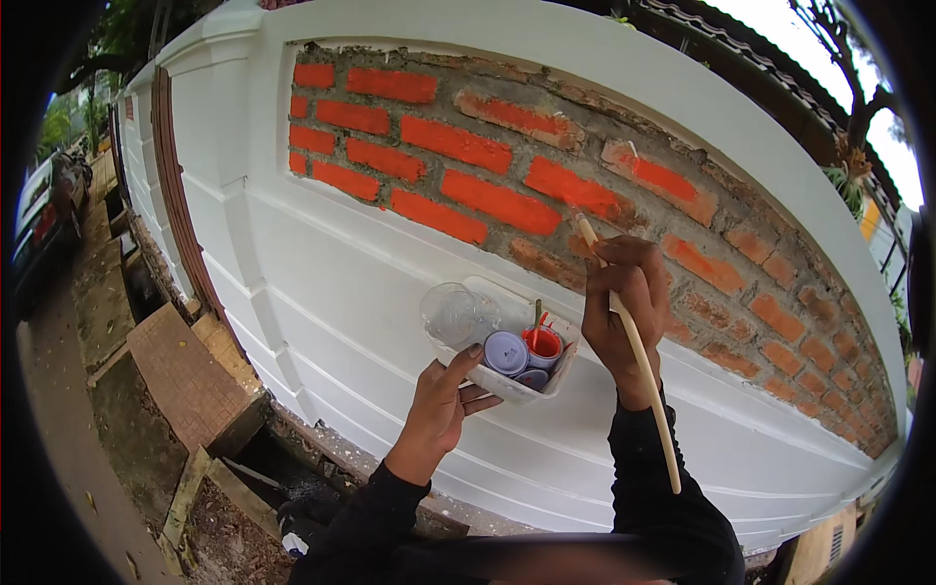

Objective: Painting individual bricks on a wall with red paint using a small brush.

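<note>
My right hand point(627, 302) is closed around a long pale-handled paintbrush point(645, 375), its tip up against the brick panel point(575, 166) in the wall. Bricks on the panel's left are bright orange-red; those to the right are partly coated or bare. My left hand point(444, 405) grips a white plastic tub point(534, 392) by its near left side. Inside the tub sit an open pot of orange-red paint point(542, 343) with a thin stick in it, and a jar with a pale lilac lid point(506, 353). A clear plastic cup point(456, 312) leans at its left end.
White moulded wall point(341, 263) surrounds the panel and runs off to the left. Below lie a brick-paved slab point(185, 375), an open drain point(283, 463) and rubble. A parked car point(47, 210) stands on the road at far left.
</note>
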`<state>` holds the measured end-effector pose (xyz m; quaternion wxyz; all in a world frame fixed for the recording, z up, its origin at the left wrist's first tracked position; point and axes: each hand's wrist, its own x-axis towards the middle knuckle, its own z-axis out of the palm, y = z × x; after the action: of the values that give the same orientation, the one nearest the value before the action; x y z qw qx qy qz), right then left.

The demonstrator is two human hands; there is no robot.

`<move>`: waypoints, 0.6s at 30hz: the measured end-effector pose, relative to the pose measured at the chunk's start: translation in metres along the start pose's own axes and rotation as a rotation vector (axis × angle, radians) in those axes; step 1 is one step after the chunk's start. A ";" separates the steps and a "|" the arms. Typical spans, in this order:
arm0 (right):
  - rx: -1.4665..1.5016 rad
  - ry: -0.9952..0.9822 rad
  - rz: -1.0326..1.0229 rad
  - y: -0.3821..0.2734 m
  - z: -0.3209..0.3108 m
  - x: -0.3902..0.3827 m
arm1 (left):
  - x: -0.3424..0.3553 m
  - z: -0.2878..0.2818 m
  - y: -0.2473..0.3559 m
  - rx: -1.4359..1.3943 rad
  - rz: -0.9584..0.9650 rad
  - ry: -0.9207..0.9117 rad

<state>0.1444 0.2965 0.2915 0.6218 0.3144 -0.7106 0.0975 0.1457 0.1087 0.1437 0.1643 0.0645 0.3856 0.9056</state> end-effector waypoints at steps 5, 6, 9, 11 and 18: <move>0.056 0.071 -0.016 -0.010 0.003 -0.001 | -0.006 -0.003 0.005 -0.026 0.004 0.004; 0.090 0.058 -0.028 -0.010 0.007 0.001 | -0.008 -0.001 0.005 -0.024 0.002 0.001; 0.133 0.027 -0.030 -0.006 0.013 0.003 | -0.012 0.001 0.006 -0.020 0.016 0.005; 0.092 0.002 0.014 -0.001 0.011 0.000 | -0.014 -0.002 0.003 0.005 0.023 0.021; 0.043 0.099 0.040 -0.008 -0.017 -0.012 | -0.018 -0.006 0.001 0.026 0.009 0.030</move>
<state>0.1635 0.3037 0.2814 0.6470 0.3085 -0.6829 0.1407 0.1606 0.0973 0.1405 0.1534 0.0546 0.3995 0.9022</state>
